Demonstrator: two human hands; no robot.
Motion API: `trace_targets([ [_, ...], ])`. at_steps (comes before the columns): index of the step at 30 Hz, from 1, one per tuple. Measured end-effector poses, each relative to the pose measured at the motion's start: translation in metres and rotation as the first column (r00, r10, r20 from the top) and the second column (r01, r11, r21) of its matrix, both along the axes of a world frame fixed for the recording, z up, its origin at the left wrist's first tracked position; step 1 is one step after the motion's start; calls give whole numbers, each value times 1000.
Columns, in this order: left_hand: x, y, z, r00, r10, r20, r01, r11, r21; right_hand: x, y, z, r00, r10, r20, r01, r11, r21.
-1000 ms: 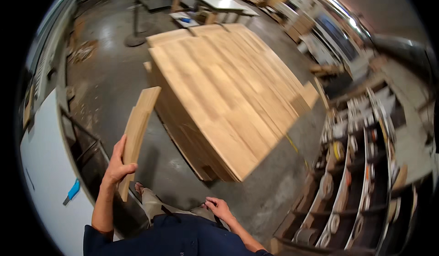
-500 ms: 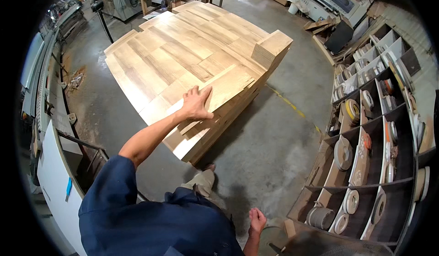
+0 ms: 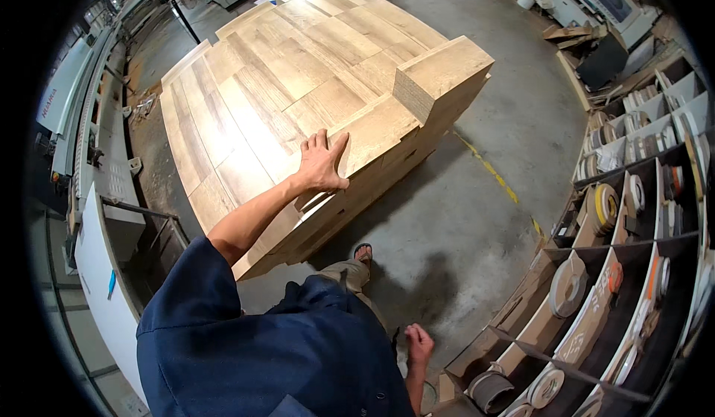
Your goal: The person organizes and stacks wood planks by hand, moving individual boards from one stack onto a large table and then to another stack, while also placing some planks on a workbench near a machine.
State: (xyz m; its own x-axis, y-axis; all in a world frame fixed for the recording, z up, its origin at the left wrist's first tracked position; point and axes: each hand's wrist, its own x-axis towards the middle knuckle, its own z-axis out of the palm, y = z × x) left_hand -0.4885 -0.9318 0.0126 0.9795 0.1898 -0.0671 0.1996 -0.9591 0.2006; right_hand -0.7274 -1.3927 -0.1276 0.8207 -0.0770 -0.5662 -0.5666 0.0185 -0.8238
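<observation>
My left hand [image 3: 322, 164] rests with fingers spread on the near end of a wood-grain board [image 3: 372, 134], its thumb by the board's edge. That board lies along the right side of a large stack of wood-grain panels [image 3: 275, 82]. At the board's far end stands a taller pile of narrow boards [image 3: 447, 74]. Away from the stack, my right hand [image 3: 419, 345] hangs low at my right side. Its fingers are curled in, and I see nothing in them.
On the right stands a compartment rack [image 3: 514, 335] holding rolls of edge banding [image 3: 570, 287]. A white panel [image 3: 108, 283] with a blue-handled tool [image 3: 112, 284] is at the left, near a long machine [image 3: 74, 141]. Yellow floor tape [image 3: 495, 176] runs beyond the stack.
The wood-grain board under my left hand has slid forward along the stack, and its far end now meets the taller pile. I have come closer to the stack. My right hand remains low.
</observation>
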Motion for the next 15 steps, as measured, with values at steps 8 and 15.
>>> trace_targets([
  [8, 7, -5, -9, 999, 48, -26, -48, 999, -5, 124, -29, 28, 976, 122, -183, -135, 989, -65],
  [15, -46, 4, 19, 984, 160, -74, -170, 973, -157, 216, -40, 46, 843, 498, -203, -508, 861, 2],
])
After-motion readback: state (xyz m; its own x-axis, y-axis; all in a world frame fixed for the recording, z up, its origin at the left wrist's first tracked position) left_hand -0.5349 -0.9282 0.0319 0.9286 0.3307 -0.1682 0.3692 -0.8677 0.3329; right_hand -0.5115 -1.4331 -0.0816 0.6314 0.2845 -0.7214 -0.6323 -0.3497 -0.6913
